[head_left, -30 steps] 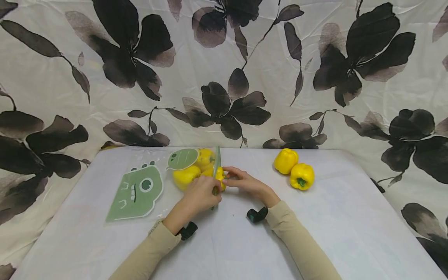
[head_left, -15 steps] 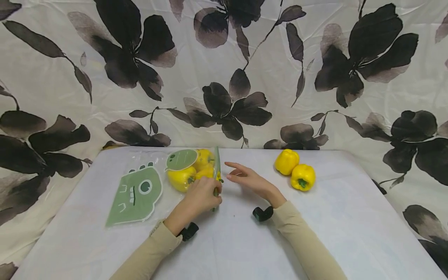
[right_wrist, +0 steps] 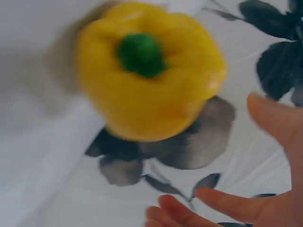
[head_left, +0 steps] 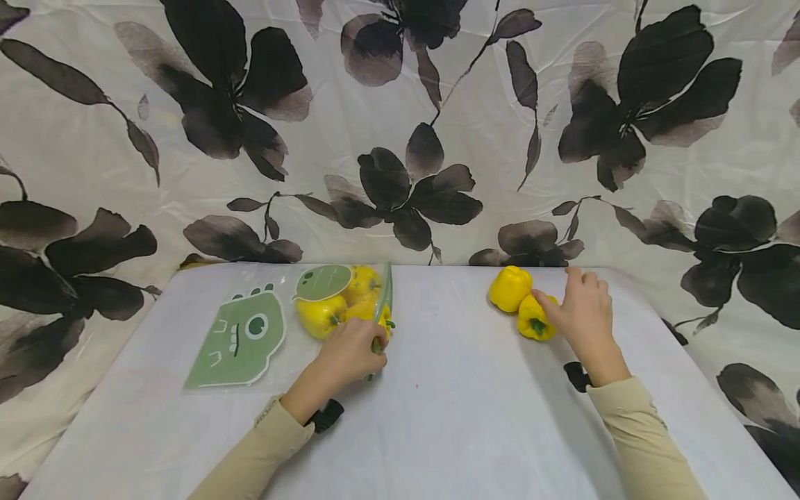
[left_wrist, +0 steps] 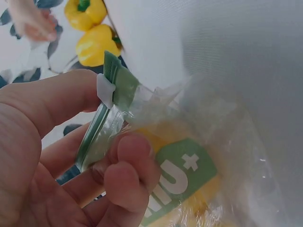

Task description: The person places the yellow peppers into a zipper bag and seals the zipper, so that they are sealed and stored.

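Observation:
A see-through zip bag (head_left: 250, 378) with green monster-face prints lies on the left of the table. Several yellow bell peppers (head_left: 320, 316) are inside it, near its opening. My left hand (head_left: 351, 351) grips the green zip edge (left_wrist: 97, 137) at the bag's near corner, beside a white slider (left_wrist: 105, 90). Two more yellow bell peppers stand outside the bag on the right, a farther one (head_left: 509, 288) and a nearer one (head_left: 533, 323). Fingers spread, my right hand (head_left: 584, 316) is just right of the nearer pepper. The right wrist view shows a gap between thumb and pepper (right_wrist: 156, 99).
A white cloth covers the table (head_left: 437, 430). Behind its far edge hangs a pale curtain (head_left: 350, 132) with dark flower prints. Each wrist carries a small black camera, such as the left camera (head_left: 328, 415).
My right hand has left the bag's opening and moved right to the loose peppers. The pepper at the opening now sits inside the bag. My left hand keeps its grip, shifted slightly left.

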### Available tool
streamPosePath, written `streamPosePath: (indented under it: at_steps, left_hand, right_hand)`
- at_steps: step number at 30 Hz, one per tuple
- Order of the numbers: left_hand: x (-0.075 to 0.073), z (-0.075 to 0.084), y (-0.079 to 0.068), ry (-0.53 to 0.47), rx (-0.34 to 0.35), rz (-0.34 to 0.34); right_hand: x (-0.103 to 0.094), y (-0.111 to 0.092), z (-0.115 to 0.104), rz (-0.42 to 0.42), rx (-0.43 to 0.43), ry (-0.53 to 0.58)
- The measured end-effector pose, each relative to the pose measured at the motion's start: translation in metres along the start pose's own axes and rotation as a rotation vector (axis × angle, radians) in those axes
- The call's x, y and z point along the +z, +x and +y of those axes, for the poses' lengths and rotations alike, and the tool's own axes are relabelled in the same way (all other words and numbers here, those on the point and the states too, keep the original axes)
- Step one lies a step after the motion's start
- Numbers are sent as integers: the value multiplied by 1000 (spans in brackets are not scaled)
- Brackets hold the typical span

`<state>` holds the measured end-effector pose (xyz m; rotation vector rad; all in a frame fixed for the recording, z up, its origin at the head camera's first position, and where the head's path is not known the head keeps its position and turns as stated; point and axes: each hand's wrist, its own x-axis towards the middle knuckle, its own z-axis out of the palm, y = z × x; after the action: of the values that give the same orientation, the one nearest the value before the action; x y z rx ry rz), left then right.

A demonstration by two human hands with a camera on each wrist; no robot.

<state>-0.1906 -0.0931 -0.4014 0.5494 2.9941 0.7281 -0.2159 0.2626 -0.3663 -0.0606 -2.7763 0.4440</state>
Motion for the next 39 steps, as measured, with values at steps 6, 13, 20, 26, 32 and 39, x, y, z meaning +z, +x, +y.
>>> streamPosePath:
  at_steps: [6,13,20,26,32,39]
  left_hand:
    - [1,-2,-2,3,-17,9]
    - [1,-2,-2,1,-6,26]
    - [1,-2,-2,-10,5,32]
    - [1,-1,-1,-11,-1,30]
    - [3,-2,0,-7,-2,16]
    - [2,-1,-2,-11,-6,18]
  right_hand:
    - [18,-6,23,-226,159,-43]
    - [36,-14,31,-295,182,0]
    - [40,-14,32,-330,190,47]
    - [42,-11,31,-335,227,79]
    - [44,-9,29,-307,269,118]
    - [43,-9,28,-335,307,192]
